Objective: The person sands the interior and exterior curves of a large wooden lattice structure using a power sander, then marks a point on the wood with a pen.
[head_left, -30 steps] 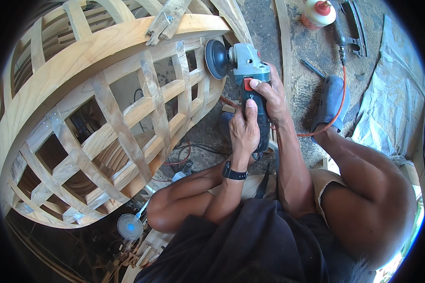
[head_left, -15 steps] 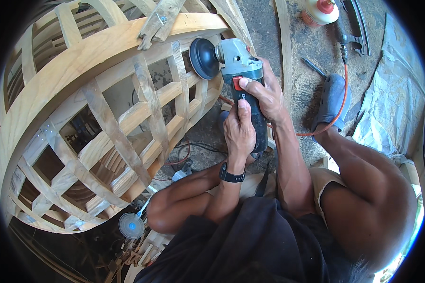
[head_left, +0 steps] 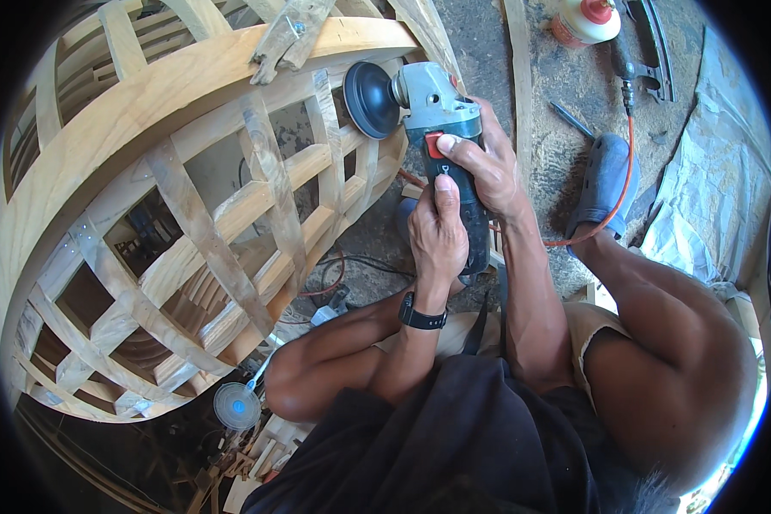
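Observation:
Both my hands grip an angle grinder (head_left: 433, 98) with a grey head, a dark body and a red switch. My left hand (head_left: 438, 236) is wrapped round the rear of the body, its thumb along the top. Further forward, my right hand (head_left: 487, 167) closes round the body with its thumb on the red switch (head_left: 435, 144). The black round disc (head_left: 372, 100) on the grinder is at the right end of a curved wooden lattice frame (head_left: 265, 197); whether it touches the wood I cannot tell.
A weathered wood scrap (head_left: 293, 38) lies across the frame's upper rail. At the upper right are a white bottle with a red cap (head_left: 587, 21), an air tool (head_left: 647, 60) and its orange hose (head_left: 630, 163). A crumpled sheet (head_left: 702, 163) covers ground at right. Cables (head_left: 351, 261) lie below the frame.
The grinder and both hands have shifted very slightly, with the disc a little higher. My grip is the same.

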A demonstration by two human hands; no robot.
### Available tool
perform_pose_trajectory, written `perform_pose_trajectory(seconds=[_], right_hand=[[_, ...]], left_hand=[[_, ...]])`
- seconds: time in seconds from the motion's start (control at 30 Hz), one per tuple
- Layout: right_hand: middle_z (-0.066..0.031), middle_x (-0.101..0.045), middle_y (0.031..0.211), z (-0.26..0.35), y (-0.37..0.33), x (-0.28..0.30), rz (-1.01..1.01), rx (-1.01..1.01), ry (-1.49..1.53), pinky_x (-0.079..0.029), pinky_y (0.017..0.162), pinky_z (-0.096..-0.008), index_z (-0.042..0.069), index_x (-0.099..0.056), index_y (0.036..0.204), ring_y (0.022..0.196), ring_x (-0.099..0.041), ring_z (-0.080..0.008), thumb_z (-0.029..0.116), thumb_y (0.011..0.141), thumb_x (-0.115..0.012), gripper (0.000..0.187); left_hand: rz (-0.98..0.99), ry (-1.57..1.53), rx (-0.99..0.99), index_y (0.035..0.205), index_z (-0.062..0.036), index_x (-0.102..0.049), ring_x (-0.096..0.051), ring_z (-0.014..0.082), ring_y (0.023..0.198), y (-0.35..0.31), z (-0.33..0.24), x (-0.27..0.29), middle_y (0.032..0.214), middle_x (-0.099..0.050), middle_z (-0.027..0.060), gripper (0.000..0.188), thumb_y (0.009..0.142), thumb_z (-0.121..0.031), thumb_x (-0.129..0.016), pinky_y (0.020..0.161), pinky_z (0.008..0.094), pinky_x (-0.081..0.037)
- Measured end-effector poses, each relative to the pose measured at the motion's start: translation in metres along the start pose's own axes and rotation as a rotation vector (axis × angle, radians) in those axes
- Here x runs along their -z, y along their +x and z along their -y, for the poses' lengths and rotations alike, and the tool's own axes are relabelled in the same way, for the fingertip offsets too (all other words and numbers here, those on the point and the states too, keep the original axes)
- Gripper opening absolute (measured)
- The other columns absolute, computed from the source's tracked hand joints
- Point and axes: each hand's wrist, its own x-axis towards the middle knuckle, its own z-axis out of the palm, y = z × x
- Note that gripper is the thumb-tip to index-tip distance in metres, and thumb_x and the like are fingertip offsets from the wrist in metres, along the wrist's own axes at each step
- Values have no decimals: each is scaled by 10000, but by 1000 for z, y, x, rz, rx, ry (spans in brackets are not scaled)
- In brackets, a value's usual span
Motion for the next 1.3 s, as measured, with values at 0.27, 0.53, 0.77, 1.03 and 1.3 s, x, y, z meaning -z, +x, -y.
perform_pose_trajectory(seconds=[0.27,0.53,0.77,1.03,1.3], right_hand=[[-110,-579,1118,5,-2,-3,22,50,-64,-421,936,-310,-33,-452,1320,1025,-543,-177,269,823,-669,620],[-134,-643,1046,24,-12,-13,-5,79,-30,-463,897,-342,-40,-457,1270,973,-607,-209,255,784,-744,636],[-157,-659,1051,28,-15,-17,20,154,-88,-474,908,-344,-45,-383,1320,966,-630,-223,261,797,-735,701],[-140,-644,1023,25,-16,-18,-26,133,-83,-471,913,-355,-49,-397,1307,962,-618,-212,276,796,-733,692],[-193,-632,1122,33,-21,-24,23,153,-98,-467,935,-362,-28,-373,1337,1042,-611,-239,261,782,-751,731]], left_hand=[[4,3,0,1072,74,-619,-624,383,785,-4,2,5,854,-655,246,575,1043,-452,-390,728,446,-462],[-35,6,-59,996,71,-603,-592,364,754,-10,5,10,813,-621,245,550,1052,-424,-370,707,451,-437],[-72,-62,-194,934,57,-577,-538,398,700,-9,16,12,757,-570,243,521,1054,-403,-364,667,464,-400],[-37,-53,-128,896,55,-580,-539,397,688,-7,12,12,727,-564,238,548,1051,-423,-363,651,464,-402],[-119,7,-292,957,44,-581,-547,440,749,-16,15,17,809,-582,260,467,1049,-362,-372,688,489,-397]])
